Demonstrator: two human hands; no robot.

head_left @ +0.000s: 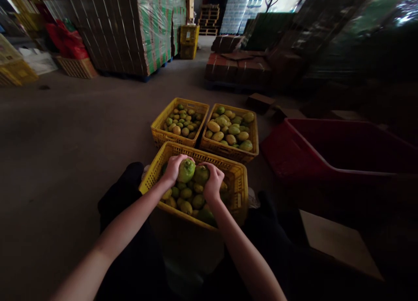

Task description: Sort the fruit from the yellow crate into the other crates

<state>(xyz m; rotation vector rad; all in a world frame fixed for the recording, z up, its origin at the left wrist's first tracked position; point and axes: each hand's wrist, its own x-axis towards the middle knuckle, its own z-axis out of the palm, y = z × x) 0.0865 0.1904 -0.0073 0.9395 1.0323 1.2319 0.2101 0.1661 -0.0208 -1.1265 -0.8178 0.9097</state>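
My left hand (174, 169) is closed around a round green fruit (186, 170) with a knobby end facing me. Right beside it, my right hand (214, 181) grips a second, darker green fruit (201, 175). Both are held over the near yellow plastic crate (240, 190), which stands between my legs. Inside that crate lie several smaller yellow-green fruits (187, 196), partly hidden by my hands and arms. The exact kind of fruit is hard to make out in the dim light.
Just beyond stand two more yellow crates, the left one (158, 133) and the right one (254, 138), both filled with fruit. A red tub (284, 157) is at the right, near a cardboard piece (339, 242). Wrapped pallet stacks (114, 35) stand farther back.
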